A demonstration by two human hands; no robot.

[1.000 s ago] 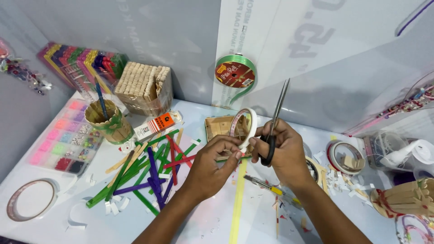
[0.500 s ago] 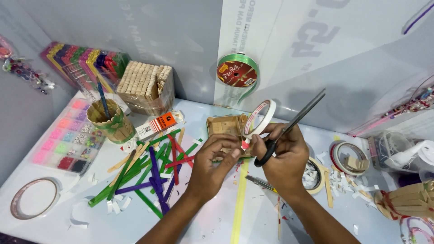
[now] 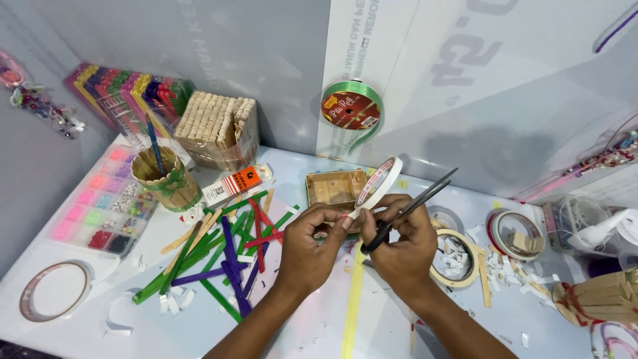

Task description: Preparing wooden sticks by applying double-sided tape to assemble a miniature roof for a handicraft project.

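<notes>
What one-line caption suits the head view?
Left hand pinches tape from a roll; right hand holds scissors.

The white desk (image 3: pixel 93 332) carries coloured craft sticks (image 3: pixel 226 256) near its middle, a bead organiser (image 3: pixel 100 213) along its left edge, and tape rolls (image 3: pixel 53 299).

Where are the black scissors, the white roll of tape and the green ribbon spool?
Black scissors (image 3: pixel 405 213), head view, on the closed blades.
White roll of tape (image 3: pixel 379 183), head view, on its flat side.
Green ribbon spool (image 3: pixel 351 110), head view, on its round red label.
</notes>
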